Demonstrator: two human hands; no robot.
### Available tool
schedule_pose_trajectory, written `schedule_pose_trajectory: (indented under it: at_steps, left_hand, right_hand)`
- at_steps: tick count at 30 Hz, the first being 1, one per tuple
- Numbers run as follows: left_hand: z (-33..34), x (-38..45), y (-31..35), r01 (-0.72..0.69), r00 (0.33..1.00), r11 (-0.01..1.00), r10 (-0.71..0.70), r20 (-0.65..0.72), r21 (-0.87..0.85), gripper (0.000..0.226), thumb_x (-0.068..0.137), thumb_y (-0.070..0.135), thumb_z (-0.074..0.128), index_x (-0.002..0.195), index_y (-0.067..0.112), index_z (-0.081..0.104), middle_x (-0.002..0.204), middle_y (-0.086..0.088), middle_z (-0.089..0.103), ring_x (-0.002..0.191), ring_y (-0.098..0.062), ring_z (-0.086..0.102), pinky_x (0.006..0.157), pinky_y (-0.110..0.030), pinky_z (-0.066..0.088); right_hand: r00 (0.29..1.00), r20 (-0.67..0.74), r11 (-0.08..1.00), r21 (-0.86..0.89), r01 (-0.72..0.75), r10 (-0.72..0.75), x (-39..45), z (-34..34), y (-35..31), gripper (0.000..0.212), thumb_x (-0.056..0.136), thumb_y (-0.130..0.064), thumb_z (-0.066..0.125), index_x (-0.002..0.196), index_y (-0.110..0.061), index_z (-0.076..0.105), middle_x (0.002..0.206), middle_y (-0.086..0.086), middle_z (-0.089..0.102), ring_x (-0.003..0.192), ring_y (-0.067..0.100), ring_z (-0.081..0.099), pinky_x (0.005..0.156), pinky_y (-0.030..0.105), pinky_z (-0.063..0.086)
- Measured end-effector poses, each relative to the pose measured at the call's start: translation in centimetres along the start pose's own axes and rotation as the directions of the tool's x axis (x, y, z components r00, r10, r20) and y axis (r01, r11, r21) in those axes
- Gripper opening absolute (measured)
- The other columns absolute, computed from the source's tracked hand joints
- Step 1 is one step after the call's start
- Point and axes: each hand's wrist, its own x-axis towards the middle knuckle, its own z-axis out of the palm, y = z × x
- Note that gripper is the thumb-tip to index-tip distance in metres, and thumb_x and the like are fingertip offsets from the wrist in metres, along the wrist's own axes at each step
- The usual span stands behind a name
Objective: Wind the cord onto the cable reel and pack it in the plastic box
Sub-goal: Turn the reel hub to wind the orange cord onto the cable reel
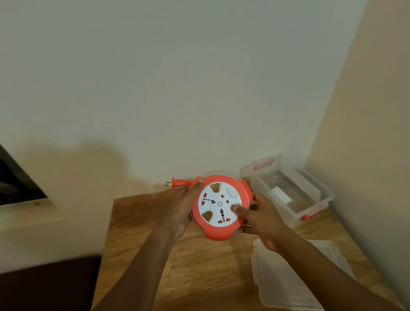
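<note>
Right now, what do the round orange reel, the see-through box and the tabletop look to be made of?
Cable reel: likely moulded plastic, orange rim and white face, smooth with a slight sheen. Plastic box: clear plastic, since the table shows through its walls; red clips. Table: wood or wood-look laminate, grain lines visible; which one is unclear.

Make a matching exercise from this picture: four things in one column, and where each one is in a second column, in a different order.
Things:
1. cable reel
2. plug
3. plastic box
4. lid

Places:
A. flat on the table, under the right forearm
B. open, by the right-hand wall
C. held between left hand and right hand
D. sticking out past the left hand's fingertips, towards the back wall

Pairs: 1-C, 2-D, 3-B, 4-A
</note>
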Motion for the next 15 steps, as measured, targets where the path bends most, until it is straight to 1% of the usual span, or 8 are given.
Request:
schedule_pose_trajectory:
  at_steps: [1, 3, 4, 6, 9, 10, 12, 15]
  left_hand:
    - [0.9, 0.5, -0.1, 0.003, 1.000, 1.000, -0.003, 0.009, 0.007, 0.037, 0.095, 0.042, 0.068, 0.120, 0.016, 0.073, 0.108, -0.012, 0.080, 0.101, -0.035, 0.076, 0.091, -0.058, 0.060]
    - [2.5, 1.5, -0.6, -0.002, 1.000, 1.000, 0.002, -0.015, 0.012, 0.036, 0.093, 0.039, 0.071, 0.120, 0.015, 0.072, 0.106, -0.010, 0.081, 0.100, -0.035, 0.076, 0.088, -0.057, 0.061]
    - [3.0, 2.0, -0.7, -0.011, 0.999, 1.000, 0.011, -0.038, 0.007, 0.035, 0.093, 0.038, 0.071, 0.118, 0.015, 0.072, 0.104, -0.010, 0.081, 0.098, -0.034, 0.077, 0.085, -0.055, 0.063]
    - [3.6, 2.5, -0.9, -0.020, 0.996, 1.000, 0.021, -0.090, 0.010, 0.033, 0.093, 0.040, 0.071, 0.115, 0.015, 0.073, 0.101, -0.010, 0.081, 0.092, -0.033, 0.078, 0.081, -0.053, 0.064]
    - [3.1, 3.2, -1.6, -0.050, 0.978, 0.997, 0.062, -0.201, 0.062, 0.032, 0.095, 0.040, 0.068, 0.108, 0.011, 0.074, 0.096, -0.012, 0.081, 0.087, -0.036, 0.078, 0.080, -0.055, 0.064]
    - [2.5, 3.1, -1.8, -0.064, 0.967, 0.995, 0.079, -0.243, 0.072, 0.031, 0.096, 0.038, 0.067, 0.106, 0.010, 0.074, 0.096, -0.013, 0.081, 0.088, -0.037, 0.078, 0.080, -0.055, 0.064]
    - [0.9, 2.8, -2.7, -0.068, 0.938, 0.996, 0.084, -0.335, 0.062, 0.028, 0.098, 0.034, 0.066, 0.105, 0.008, 0.074, 0.097, -0.014, 0.080, 0.091, -0.038, 0.077, 0.078, -0.053, 0.063]
    - [-2.6, 1.6, -4.5, -0.042, 0.880, 0.999, 0.027, -0.474, -0.021, 0.027, 0.098, 0.028, 0.066, 0.107, 0.003, 0.073, 0.101, -0.018, 0.079, 0.094, -0.040, 0.075, 0.071, -0.045, 0.063]
  right_hand:
    - [1.000, -0.008, 1.000, -0.018, 0.013, -0.013, 0.3, -0.8, 0.0, 0.040, 0.086, -0.015, 0.074, 0.121, -0.021, 0.057, 0.109, 0.005, 0.069, 0.091, 0.025, 0.071, 0.067, 0.041, 0.062]
    - [1.000, -0.005, 0.998, -0.053, 0.029, -0.030, 1.2, -2.5, -0.1, 0.039, 0.085, -0.017, 0.075, 0.120, -0.023, 0.057, 0.109, 0.004, 0.069, 0.092, 0.024, 0.071, 0.069, 0.043, 0.062]
    - [0.999, 0.004, 0.997, -0.061, 0.038, -0.038, 1.8, -3.2, -0.2, 0.039, 0.085, -0.018, 0.076, 0.120, -0.022, 0.058, 0.108, 0.004, 0.070, 0.092, 0.023, 0.071, 0.069, 0.044, 0.062]
    - [0.998, 0.032, 0.995, -0.080, 0.059, -0.056, 2.7, -3.8, -0.3, 0.040, 0.085, -0.019, 0.076, 0.120, -0.022, 0.058, 0.107, 0.002, 0.070, 0.091, 0.022, 0.071, 0.068, 0.042, 0.063]
    - [0.991, 0.112, 0.991, -0.104, 0.085, -0.073, 4.2, -3.4, -0.2, 0.044, 0.083, -0.023, 0.078, 0.123, -0.024, 0.059, 0.109, 0.001, 0.069, 0.092, 0.019, 0.071, 0.067, 0.037, 0.062]
    - [0.988, 0.143, 0.991, -0.104, 0.080, -0.065, 4.7, -2.9, 0.0, 0.045, 0.083, -0.025, 0.078, 0.123, -0.024, 0.059, 0.110, 0.001, 0.069, 0.093, 0.019, 0.071, 0.067, 0.037, 0.062]
    - [0.978, 0.210, 0.994, -0.105, 0.040, -0.017, 5.5, -1.5, 0.8, 0.047, 0.081, -0.027, 0.080, 0.122, -0.023, 0.059, 0.109, 0.002, 0.069, 0.093, 0.022, 0.071, 0.069, 0.041, 0.063]
    - [0.939, 0.334, 0.991, -0.130, -0.041, 0.083, 6.5, 1.5, 2.7, 0.053, 0.076, -0.031, 0.084, 0.121, -0.020, 0.060, 0.110, 0.006, 0.069, 0.090, 0.026, 0.073, 0.070, 0.049, 0.062]
